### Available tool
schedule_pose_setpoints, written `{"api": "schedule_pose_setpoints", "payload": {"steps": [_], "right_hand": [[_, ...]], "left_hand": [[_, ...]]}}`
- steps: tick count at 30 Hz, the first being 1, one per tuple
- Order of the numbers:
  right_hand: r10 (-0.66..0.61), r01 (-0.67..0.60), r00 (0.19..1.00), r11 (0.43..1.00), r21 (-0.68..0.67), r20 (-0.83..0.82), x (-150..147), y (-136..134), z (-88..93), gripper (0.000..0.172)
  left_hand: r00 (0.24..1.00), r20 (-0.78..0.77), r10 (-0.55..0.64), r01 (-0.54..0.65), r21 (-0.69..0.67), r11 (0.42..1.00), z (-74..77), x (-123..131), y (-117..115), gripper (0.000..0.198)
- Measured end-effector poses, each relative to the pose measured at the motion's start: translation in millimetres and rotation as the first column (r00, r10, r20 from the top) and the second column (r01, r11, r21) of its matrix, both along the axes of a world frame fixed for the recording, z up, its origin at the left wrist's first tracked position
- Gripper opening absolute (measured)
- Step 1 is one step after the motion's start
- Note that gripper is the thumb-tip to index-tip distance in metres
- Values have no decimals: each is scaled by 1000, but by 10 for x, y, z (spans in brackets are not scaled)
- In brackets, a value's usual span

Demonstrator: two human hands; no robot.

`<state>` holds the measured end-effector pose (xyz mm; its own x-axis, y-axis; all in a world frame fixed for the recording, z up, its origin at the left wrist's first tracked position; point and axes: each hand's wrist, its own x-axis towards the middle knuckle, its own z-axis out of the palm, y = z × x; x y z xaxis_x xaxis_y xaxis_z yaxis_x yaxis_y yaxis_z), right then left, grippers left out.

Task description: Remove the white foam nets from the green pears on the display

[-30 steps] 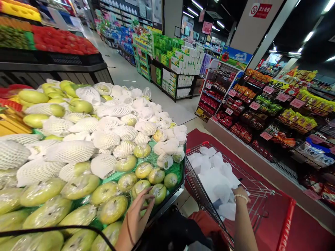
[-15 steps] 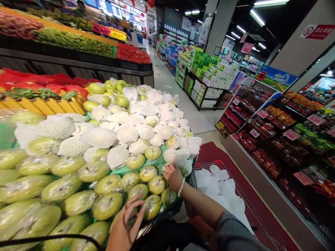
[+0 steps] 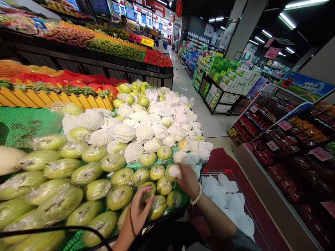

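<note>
Rows of yellow-green melons [image 3: 119, 197] in clear film lie on the green mesh covering of the display. My right hand [image 3: 187, 179], with a beaded bracelet at its wrist, pinches a small white foam net [image 3: 175, 171] against a melon near the front right corner. Part of the net is hidden by the fingers. Low over the front melons is my left hand [image 3: 140, 209], its thumb and fingers apart and holding nothing. Just beyond both hands, more melons sit in white foam nets [image 3: 133, 152].
On my right, a wire cart [image 3: 230, 171] with a red rim holds a pile of white foam nets [image 3: 225, 198]. Snack shelves [image 3: 290, 139] line the right side. A yellow picket-style divider [image 3: 52, 99] edges the display's left, and an aisle [image 3: 180, 73] runs ahead.
The view has swung left, so the display sits farther right. My right hand has drawn back slightly from the foam-netted melons, with the white net now showing at its fingertips. My left hand stays open.
</note>
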<state>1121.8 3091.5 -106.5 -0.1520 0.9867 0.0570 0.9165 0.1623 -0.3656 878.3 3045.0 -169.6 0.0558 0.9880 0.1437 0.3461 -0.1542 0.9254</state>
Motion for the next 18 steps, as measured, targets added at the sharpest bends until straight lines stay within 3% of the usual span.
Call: {"api": "schedule_pose_setpoints", "payload": {"steps": [4,7,10,13,15,18], "right_hand": [[-142,133,987,984,-115,-75,63,-58,-105,58],[-198,220,896,975,11,-396,227,-153,-204,52],[-237,410,678,908,89,-696,505,-344,-143,44],[-387,551,494,832,-63,-779,785,-580,5,25],[-470,590,439,793,-148,-766,914,-741,77,31],[-582,603,442,756,-254,-682,984,-961,92,54]], "left_hand": [[978,-182,-104,130,140,982,-221,404,349,47],[942,-315,-115,183,194,964,-294,578,634,47],[824,-526,-208,315,121,941,-219,674,892,47],[622,-716,-317,438,-17,899,-71,810,1061,54],[553,-760,-342,465,-59,883,7,948,1108,62],[495,-793,-356,457,-110,882,75,1177,1125,77]]}}
